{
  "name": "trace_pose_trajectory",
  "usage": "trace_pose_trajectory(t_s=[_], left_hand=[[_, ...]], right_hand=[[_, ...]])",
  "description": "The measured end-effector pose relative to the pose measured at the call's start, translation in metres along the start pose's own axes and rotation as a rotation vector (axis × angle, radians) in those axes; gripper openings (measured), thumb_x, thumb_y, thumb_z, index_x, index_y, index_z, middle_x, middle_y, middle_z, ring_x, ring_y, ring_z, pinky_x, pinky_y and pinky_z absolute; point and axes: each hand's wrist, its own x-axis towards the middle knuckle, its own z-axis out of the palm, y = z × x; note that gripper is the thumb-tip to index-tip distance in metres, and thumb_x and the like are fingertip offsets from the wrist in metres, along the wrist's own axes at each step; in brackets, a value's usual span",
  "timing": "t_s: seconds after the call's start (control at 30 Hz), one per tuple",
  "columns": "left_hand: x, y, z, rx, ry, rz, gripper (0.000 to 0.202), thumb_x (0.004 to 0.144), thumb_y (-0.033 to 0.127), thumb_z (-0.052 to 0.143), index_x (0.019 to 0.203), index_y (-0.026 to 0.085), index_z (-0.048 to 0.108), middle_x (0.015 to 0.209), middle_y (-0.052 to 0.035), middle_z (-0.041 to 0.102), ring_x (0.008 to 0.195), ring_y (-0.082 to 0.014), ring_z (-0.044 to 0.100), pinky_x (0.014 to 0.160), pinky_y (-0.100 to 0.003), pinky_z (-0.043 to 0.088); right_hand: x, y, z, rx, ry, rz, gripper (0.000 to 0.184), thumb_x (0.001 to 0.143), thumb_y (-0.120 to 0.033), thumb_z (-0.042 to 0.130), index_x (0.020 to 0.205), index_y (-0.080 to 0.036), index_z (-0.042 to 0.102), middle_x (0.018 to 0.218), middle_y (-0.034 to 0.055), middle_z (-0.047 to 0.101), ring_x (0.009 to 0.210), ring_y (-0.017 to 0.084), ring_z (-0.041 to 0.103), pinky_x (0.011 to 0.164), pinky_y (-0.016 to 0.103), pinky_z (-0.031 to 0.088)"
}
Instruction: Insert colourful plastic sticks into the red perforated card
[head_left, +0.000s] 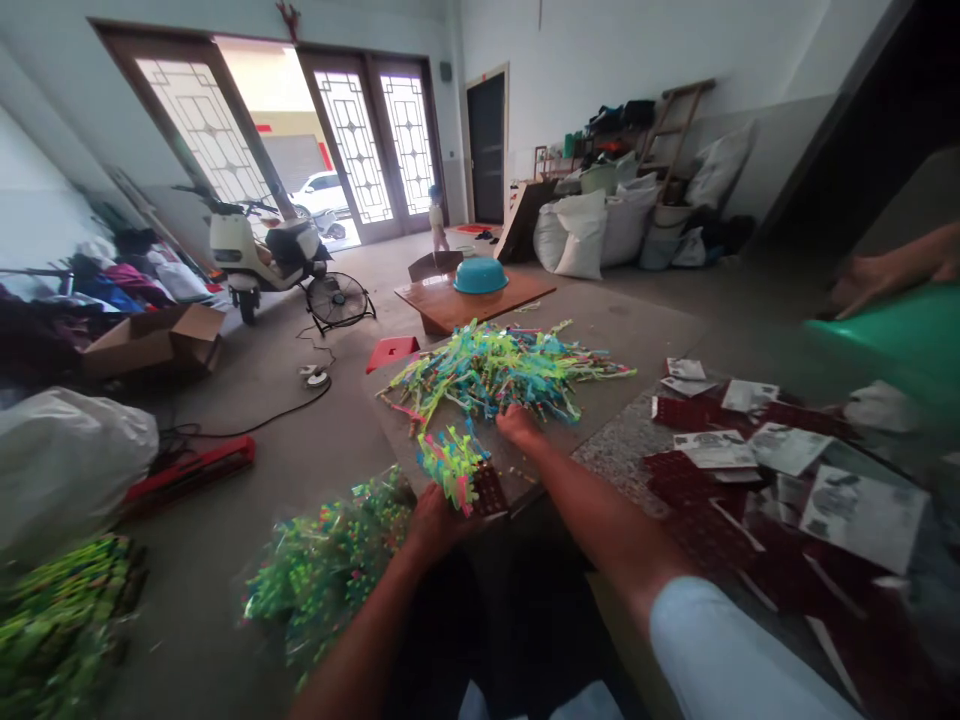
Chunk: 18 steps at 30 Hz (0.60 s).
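Note:
My left hand (435,522) is closed around the edge of a dark red card (490,492) at the table's near edge. Bright yellow-green, blue and pink beaded cords (451,465) hang on that card in a bunch. My right hand (520,428) is at the near side of a big loose pile of similar cords (517,365). Its fingers are curled together there, and what they pinch is too small to tell. Both hands are over the grey tabletop (600,400).
Dark red cards (705,510) and white printed cards (787,447) lie at right. Beyond, a co-worker's hand (892,268) is by a green basin (907,335). Bagged cords (337,550) sit left of the table. A blue basin (481,275) stands on a brown board (427,300).

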Motion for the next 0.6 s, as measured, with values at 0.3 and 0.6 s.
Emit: trace_pose_trajectory(t_s=[0.3,0.6], left_hand=[[-0.001,0.001,0.001,-0.022,-0.017,-0.054,0.060,0.075,0.049,0.088,0.126,0.023,0.069,0.122,-0.0131,0.073,0.119,-0.0367,0.066,0.104,-0.053,0.055],[0.001,-0.004,0.003,-0.005,-0.037,-0.041,0.063,0.073,0.045,0.090,0.126,0.021,0.067,0.124,-0.0134,0.072,0.121,-0.0367,0.065,0.106,-0.053,0.053]], right_hand=[[0.004,0.002,0.004,0.333,-0.142,0.067,0.026,0.099,-0.031,0.056,0.097,-0.011,0.071,0.077,0.0093,0.071,0.065,0.016,0.066,0.063,0.023,0.051],[-0.081,0.051,-0.016,0.931,-0.516,-0.095,0.022,0.093,-0.038,0.062,0.094,-0.016,0.066,0.073,0.0008,0.067,0.052,0.010,0.054,0.052,0.019,0.042]])
